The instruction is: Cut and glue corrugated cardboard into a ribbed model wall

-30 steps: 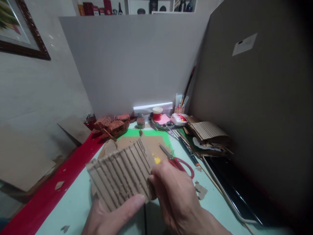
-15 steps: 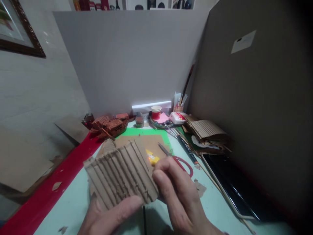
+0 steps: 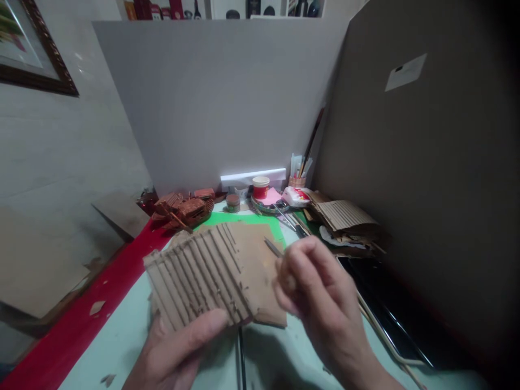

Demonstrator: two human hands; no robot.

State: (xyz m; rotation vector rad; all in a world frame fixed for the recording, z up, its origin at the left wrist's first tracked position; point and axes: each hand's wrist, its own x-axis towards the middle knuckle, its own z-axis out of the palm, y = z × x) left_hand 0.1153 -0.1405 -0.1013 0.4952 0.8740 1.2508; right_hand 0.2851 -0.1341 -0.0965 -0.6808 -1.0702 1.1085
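Cardboard piece (image 3: 195,279) is before the cup (image 3: 260,189); cardboard stack (image 3: 345,215) lies right of both.

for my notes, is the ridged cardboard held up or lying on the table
Held up: the left hand grips the ridged cardboard by its near edge, thumb across its face.

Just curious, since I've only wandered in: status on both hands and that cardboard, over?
Left hand gripping ridged cardboard, thumb across its face. Right hand curled right of it, contents unclear. Scissors beyond, mostly hidden by right hand.
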